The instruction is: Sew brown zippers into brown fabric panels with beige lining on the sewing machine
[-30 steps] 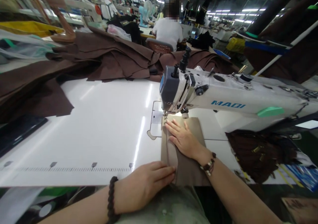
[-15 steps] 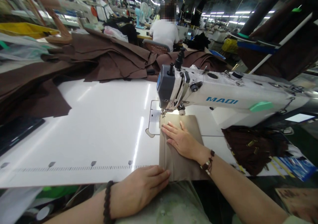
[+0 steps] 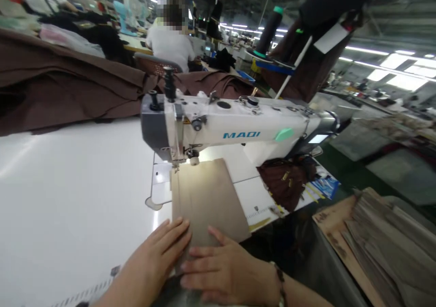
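Note:
A flat khaki fabric panel point(image 3: 211, 193) lies on the white table, its far left corner at the needle of the sewing machine point(image 3: 218, 125). On the panel's left edge rest the fingertips of my left hand point(image 3: 156, 252), stretched out and palm down. My right hand point(image 3: 228, 268) lies beside it on the near part of the panel, fingers spread and pointing left. Neither hand grips anything. The panel's near edge is partly hidden under my hands.
Brown fabric point(image 3: 85, 89) is heaped along the table's far side. A dark brown zippered piece point(image 3: 282, 184) lies right of the machine. More khaki pieces point(image 3: 384, 243) sit on a cardboard sheet point(image 3: 327, 220) at lower right. A person in white point(image 3: 172, 46) sits beyond.
My view has swung right. My right hand has moved from near the needle back to the panel's near part; my left hand now lies further up its left edge.

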Demonstrator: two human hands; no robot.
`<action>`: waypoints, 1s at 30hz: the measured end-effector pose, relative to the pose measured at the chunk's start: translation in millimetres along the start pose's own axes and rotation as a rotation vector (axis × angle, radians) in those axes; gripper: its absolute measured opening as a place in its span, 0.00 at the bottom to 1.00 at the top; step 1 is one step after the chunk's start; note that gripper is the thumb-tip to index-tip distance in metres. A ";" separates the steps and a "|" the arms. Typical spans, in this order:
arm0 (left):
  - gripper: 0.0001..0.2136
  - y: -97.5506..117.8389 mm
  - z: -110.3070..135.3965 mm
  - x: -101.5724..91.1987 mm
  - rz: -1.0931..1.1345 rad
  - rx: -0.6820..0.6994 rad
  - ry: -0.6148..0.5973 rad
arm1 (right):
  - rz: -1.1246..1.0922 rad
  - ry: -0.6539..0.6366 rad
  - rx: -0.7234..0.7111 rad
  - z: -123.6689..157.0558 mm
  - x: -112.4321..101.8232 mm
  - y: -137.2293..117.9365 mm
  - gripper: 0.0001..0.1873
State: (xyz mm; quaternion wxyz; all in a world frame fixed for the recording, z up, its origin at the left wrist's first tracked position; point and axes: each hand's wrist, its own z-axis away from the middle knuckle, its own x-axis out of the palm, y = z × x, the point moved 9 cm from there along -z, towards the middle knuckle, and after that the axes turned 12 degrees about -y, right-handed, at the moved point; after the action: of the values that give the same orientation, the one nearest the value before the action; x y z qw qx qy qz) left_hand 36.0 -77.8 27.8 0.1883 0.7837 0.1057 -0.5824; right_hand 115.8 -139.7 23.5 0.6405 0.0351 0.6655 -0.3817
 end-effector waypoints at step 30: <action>0.15 13.0 -0.8 7.2 -0.152 -0.002 -0.007 | 0.653 0.841 0.980 177.3 -128.2 111.5 0.15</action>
State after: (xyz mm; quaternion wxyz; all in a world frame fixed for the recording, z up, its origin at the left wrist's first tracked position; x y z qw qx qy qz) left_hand 43.8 -89.6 23.3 0.1447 0.7710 0.1651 -0.5978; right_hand 344.6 -102.3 104.4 0.3223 0.6591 0.5635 -0.3797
